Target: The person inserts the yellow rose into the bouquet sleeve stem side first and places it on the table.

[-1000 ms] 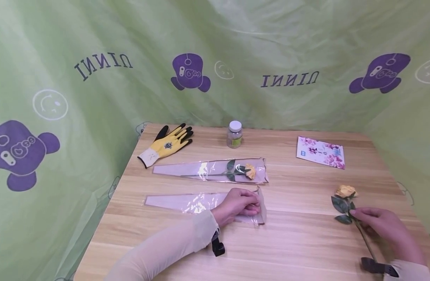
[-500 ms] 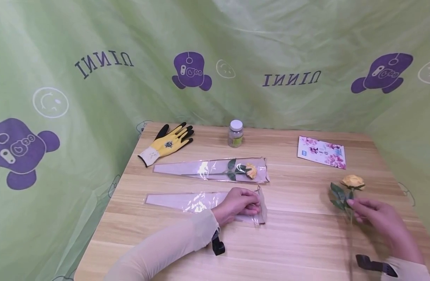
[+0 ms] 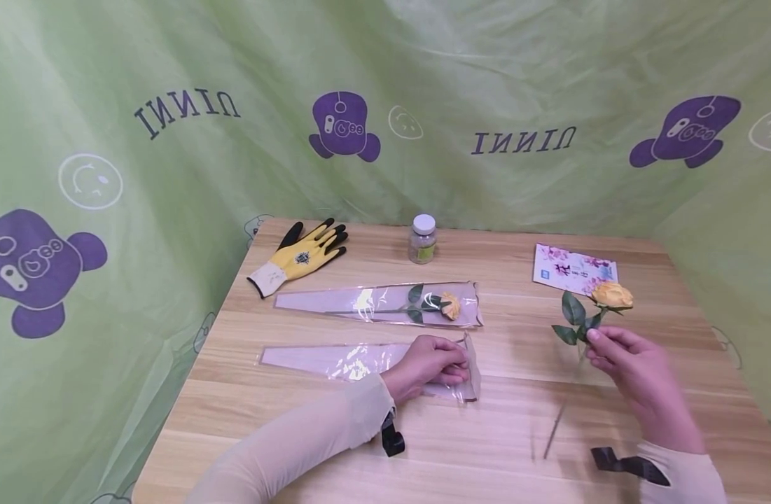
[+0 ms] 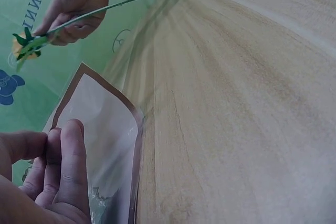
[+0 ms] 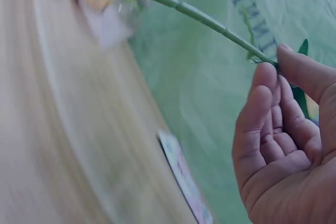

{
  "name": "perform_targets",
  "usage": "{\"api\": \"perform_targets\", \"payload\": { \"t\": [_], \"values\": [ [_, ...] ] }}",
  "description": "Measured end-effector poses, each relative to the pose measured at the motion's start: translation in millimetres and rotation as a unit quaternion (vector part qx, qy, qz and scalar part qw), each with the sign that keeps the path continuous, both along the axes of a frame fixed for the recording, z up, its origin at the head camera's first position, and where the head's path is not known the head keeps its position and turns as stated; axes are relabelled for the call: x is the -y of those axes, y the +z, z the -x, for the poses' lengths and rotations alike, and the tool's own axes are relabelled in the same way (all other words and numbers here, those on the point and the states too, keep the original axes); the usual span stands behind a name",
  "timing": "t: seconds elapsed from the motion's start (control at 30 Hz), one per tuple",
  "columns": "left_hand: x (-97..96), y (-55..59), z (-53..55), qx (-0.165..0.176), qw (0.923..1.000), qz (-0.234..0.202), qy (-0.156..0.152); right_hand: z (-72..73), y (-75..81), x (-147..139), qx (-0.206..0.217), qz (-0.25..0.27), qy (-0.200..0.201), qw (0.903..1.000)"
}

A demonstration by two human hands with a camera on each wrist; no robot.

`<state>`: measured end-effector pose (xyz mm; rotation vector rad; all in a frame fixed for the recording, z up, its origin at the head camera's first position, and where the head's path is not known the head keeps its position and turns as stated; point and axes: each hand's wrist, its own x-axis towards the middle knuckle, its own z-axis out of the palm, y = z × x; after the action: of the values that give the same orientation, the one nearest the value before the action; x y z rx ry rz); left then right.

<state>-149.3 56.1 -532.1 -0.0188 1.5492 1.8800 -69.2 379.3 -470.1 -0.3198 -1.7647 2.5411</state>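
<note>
With thumb and fingertips, my left hand (image 3: 428, 369) pinches the wide right end of a clear flower sleeve (image 3: 335, 361) that has a brown border and lies flat on the table. In the left wrist view this sleeve (image 4: 107, 109) stands slightly parted at its mouth. My right hand (image 3: 637, 367) holds a yellow rose (image 3: 613, 295) above the table, pinching its stem close under the bloom among the green leaves. The right wrist view shows the long green stem (image 5: 202, 17) running away from the fingertips. Part of the stem is blurred in the head view.
Behind lies a second sleeve (image 3: 335, 302) with a yellow rose in it. Farther back are a yellow and black glove (image 3: 300, 259), a white-lidded jar (image 3: 422, 240) and a flowery packet (image 3: 564, 269). Green curtain surrounds the wooden table (image 3: 234, 420).
My right hand has lifted the rose and carried it leftward and away from me, so its bloom now overlaps the packet. My left hand stays on the sleeve's end.
</note>
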Motion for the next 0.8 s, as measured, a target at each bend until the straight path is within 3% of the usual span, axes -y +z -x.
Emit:
{"api": "perform_targets", "payload": {
  "t": [0.17, 0.4, 0.53, 0.8],
  "values": [
    [-0.5, 0.1, 0.2, 0.002, 1.0, 0.006, 0.001, 8.9, 4.1, 27.4, -0.096, 0.097, -0.033, 0.9901],
    [-3.3, -1.3, -0.3, 0.004, 0.9999, 0.011, 0.003, 21.6, 7.0, 57.5, -0.2, 0.195, -0.136, 0.9504],
    [-4.0, -1.4, 0.1, 0.004, 1.0, 0.005, 0.001, 24.4, 5.8, 63.2, -0.221, 0.199, -0.18, 0.9376],
    [-2.0, 0.1, 1.6, 0.002, 1.0, 0.002, 0.005, 22.2, 3.2, 58.2, -0.241, 0.163, -0.216, 0.9321]
  ]
}}
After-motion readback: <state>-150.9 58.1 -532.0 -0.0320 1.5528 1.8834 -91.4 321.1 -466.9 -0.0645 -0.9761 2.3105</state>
